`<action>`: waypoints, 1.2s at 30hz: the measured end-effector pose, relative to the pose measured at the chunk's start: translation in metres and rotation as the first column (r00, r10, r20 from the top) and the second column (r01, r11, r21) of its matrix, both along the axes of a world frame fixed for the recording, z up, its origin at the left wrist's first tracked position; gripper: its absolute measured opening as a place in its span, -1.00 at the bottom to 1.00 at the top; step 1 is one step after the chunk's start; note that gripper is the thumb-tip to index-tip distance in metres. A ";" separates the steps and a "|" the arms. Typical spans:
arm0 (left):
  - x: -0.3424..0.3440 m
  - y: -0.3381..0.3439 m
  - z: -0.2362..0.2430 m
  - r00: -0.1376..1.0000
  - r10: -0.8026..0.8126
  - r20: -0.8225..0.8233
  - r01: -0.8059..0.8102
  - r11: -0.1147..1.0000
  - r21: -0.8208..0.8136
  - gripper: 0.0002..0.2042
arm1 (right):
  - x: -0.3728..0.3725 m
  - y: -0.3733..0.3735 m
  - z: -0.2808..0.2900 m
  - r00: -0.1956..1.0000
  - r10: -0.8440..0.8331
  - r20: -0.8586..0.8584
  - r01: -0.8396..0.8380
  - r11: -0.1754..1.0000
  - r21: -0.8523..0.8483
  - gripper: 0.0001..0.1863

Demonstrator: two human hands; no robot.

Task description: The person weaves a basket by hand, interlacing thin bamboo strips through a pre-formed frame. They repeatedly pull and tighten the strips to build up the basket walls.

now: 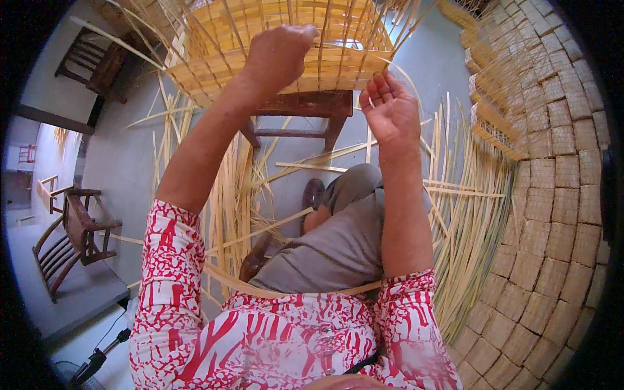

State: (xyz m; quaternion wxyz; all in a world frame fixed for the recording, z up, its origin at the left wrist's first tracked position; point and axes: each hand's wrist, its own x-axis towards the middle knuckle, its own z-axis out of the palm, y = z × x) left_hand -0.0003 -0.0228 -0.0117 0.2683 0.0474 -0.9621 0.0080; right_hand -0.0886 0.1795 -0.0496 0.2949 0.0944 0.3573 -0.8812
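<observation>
Here, a wall of stacked woven pieces (546,214) is rising on the right, and loose pale strips (468,214) are lying below on both sides. A yellow woven basket (338,71) is resting on a wooden stool (305,103). The left hand (279,58) is showing folded-in fingers before its stakes, their contents hidden. By its corner, the right hand (393,117) is curling; whether its fingers are pinching a thin strip (409,79), one cannot tell.

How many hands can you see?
2. The left hand is curled at the front of the yellow woven basket; the right hand is near the basket's right corner, palm showing. I see no others.
</observation>
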 end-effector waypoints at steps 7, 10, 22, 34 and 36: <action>-0.004 -0.021 -0.001 0.983 -0.182 0.036 0.178 0.979 0.095 -0.73 | -0.024 0.007 -0.013 0.995 -0.093 -0.029 0.087 0.985 -0.152 -0.86; -0.003 -0.016 -0.006 0.989 -0.136 0.053 0.132 0.988 0.087 -0.67 | -0.032 0.010 -0.023 0.982 -0.126 -0.141 0.101 0.980 -0.172 -0.87; 0.061 -0.010 -0.027 0.965 -0.113 -0.237 0.191 0.922 0.337 -0.64 | -0.048 -0.005 -0.026 0.949 -0.207 -0.237 0.197 0.978 -0.065 -0.81; -0.001 0.018 0.001 0.995 -0.083 -0.059 0.098 0.944 0.316 -0.73 | -0.051 -0.007 -0.009 0.920 -0.211 -0.331 0.216 0.976 -0.021 -0.79; -0.001 0.020 0.000 0.991 -0.105 -0.087 0.127 0.940 0.317 -0.72 | -0.049 -0.010 -0.002 0.886 -0.245 -0.394 0.266 0.964 0.000 -0.86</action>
